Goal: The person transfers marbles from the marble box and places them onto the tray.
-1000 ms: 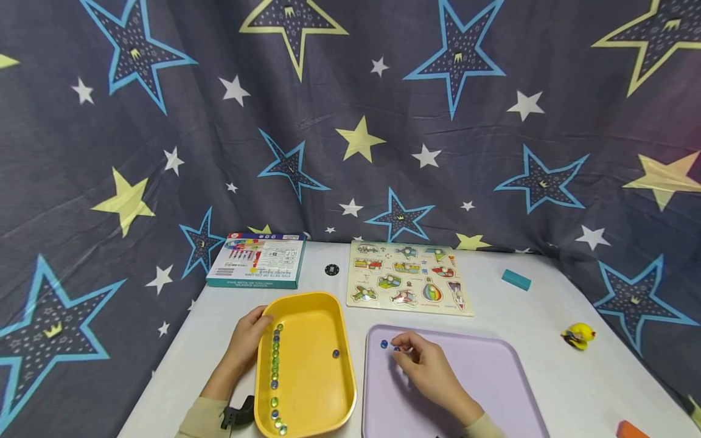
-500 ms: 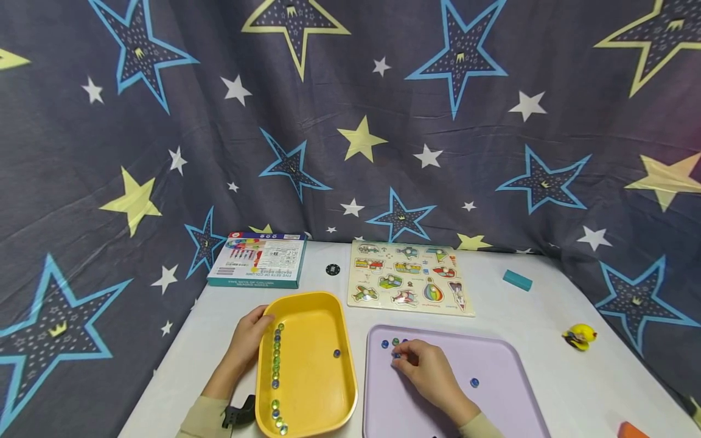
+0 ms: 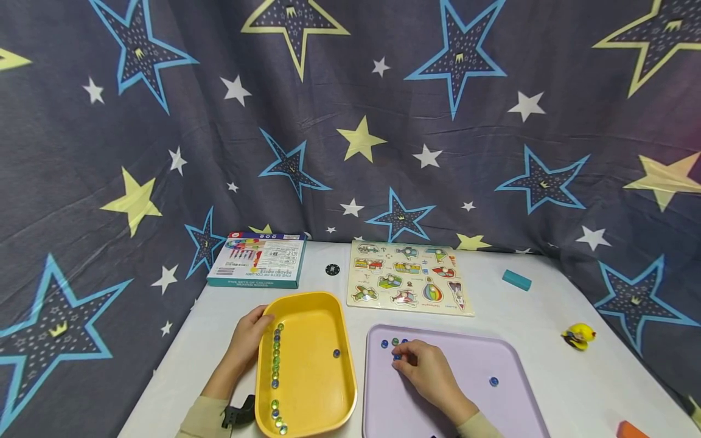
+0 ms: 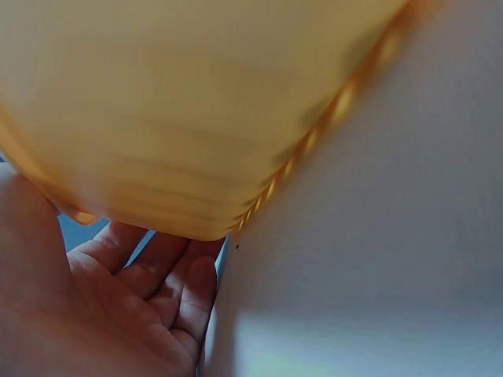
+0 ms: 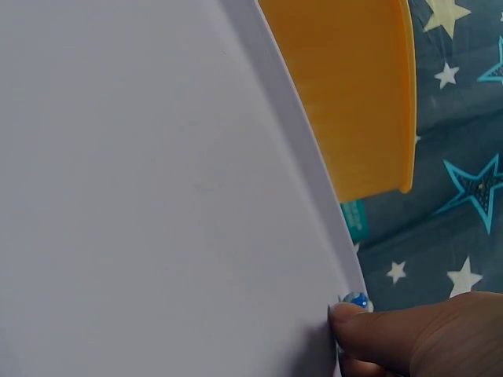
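Your right hand (image 3: 429, 374): fingers pinching a blue marble (image 3: 397, 358) at the far left part of the lilac tray (image 3: 405, 407). Loose marbles (image 3: 384, 344) just beyond; a lone marble (image 3: 494, 381) right of your wrist. Your left hand (image 3: 247, 337): thumb over the yellow bin's (image 3: 309, 389) left rim, gripping. Marble row (image 3: 276, 364) inside, along that side. Bin beside tray, on the white surface (image 3: 539, 316).

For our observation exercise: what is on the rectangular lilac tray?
A round green glass marble and a blue marble at far left, a second blue marble at right, more by the right hand, which hides whatever lies beneath.
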A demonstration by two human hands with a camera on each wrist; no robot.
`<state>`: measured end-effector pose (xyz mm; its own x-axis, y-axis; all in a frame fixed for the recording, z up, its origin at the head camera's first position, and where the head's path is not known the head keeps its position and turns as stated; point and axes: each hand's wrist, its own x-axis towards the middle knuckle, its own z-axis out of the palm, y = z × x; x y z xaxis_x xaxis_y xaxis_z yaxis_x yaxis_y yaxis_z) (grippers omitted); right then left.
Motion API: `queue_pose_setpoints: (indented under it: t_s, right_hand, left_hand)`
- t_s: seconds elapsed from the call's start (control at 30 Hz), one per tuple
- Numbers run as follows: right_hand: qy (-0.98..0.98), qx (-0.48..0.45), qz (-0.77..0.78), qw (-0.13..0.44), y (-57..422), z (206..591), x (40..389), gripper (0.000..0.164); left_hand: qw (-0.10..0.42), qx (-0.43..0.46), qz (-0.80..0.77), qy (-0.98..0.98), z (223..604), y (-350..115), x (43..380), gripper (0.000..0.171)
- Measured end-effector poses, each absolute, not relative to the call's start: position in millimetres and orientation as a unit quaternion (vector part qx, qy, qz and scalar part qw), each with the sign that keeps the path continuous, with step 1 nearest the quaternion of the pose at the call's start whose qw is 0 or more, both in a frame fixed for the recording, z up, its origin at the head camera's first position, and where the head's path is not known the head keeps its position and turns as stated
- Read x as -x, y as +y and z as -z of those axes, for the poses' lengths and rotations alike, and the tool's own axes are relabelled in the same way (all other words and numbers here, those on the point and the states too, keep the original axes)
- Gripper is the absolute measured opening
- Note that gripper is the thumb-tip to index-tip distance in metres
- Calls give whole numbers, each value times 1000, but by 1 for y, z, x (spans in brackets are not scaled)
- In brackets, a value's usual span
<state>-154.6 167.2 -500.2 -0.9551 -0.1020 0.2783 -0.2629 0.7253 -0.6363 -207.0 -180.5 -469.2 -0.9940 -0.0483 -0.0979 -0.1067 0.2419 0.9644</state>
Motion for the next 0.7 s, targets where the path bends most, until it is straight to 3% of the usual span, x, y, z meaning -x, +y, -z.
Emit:
queue_pose_setpoints:
  t_s: [0.43,0.7]
  right_hand:
    - [-904,-110,-396,119,165,488,153,23]
    - [-846,-176,-499,68,120,445,144,15]
  left_hand:
    - [10,39,-622,782,495,-188,219,32]
    - [15,40,-618,785,496,-189,219,32]
